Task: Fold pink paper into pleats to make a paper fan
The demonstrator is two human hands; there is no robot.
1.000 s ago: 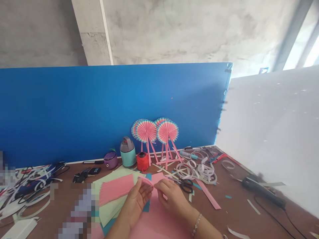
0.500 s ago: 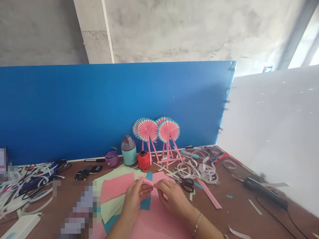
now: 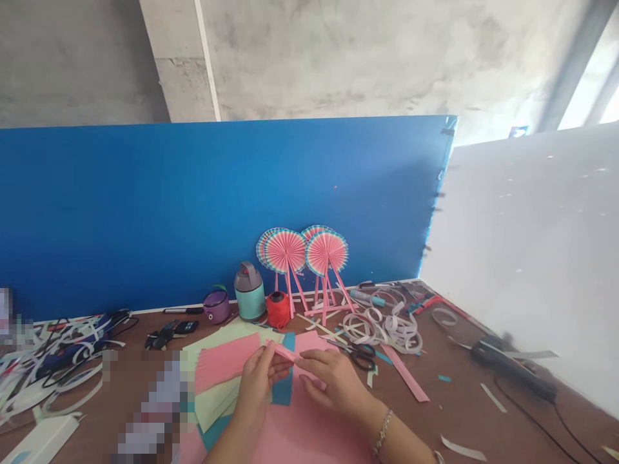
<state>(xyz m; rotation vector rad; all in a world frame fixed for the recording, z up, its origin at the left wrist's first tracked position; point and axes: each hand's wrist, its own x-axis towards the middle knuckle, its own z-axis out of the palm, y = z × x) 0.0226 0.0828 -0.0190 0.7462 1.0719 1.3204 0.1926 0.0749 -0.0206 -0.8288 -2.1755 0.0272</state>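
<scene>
My left hand (image 3: 258, 383) and my right hand (image 3: 331, 380) meet low in the middle of the view, both pinching a narrow folded pink paper strip (image 3: 283, 351) that runs between their fingertips. The strip belongs to a pink paper sheet (image 3: 309, 432) lying under my hands. A pleated pink sheet (image 3: 225, 361) rests just left of my left hand on pale green sheets (image 3: 217, 399). My right wrist wears a bracelet.
Finished pink paper fans (image 3: 304, 254) lean against a blue board (image 3: 193, 206). Near them stand a teal bottle (image 3: 249, 293), a red thread spool (image 3: 278, 309) and a purple pot (image 3: 215, 306). Scissors (image 3: 360, 354), curled paper strips (image 3: 387, 322), and a glue gun (image 3: 512, 374) lie right.
The view shifted slightly. My fingers have slid closer together along the pink strip, folding it tighter; the hands stay in the same spot.
</scene>
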